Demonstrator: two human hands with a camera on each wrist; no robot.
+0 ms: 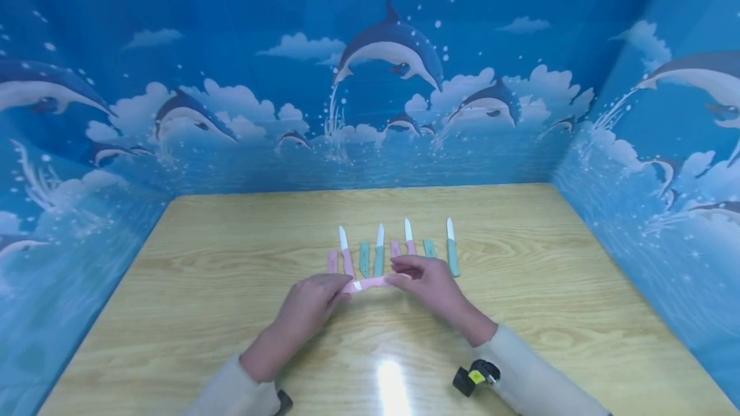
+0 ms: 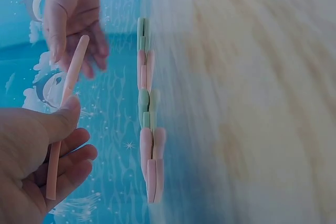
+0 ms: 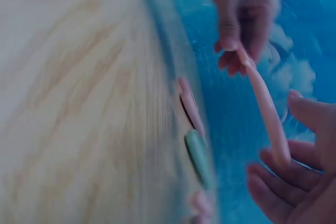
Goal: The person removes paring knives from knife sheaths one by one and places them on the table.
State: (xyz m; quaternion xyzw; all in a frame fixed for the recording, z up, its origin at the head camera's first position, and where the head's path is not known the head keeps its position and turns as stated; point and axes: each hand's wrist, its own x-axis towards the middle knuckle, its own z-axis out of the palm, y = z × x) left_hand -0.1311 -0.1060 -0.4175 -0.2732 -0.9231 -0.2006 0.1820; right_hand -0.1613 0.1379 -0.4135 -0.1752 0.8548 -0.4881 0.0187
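My left hand (image 1: 312, 297) pinches one end of a pink paring knife (image 1: 376, 282) between thumb and fingers, over the table. A short white strip of blade shows between the pink parts near that hand. My right hand (image 1: 430, 284) is at the handle end; in the right wrist view its thumb stands away from the handle (image 3: 270, 114), whose end lies by the spread fingers. Beyond the hands lie a pink knife (image 1: 347, 263), a green knife (image 1: 379, 262), another pink knife (image 1: 410, 246) and another green knife (image 1: 453, 257), their white blades pointing away.
Blade covers lie among the knives: a pink cover (image 1: 332, 262), a green cover (image 1: 364, 259), another pink cover (image 1: 396, 249) and another green cover (image 1: 429, 248). The wood-grain table (image 1: 231, 242) meets a blue dolphin-print curtain (image 1: 260, 165) at the back and sides.
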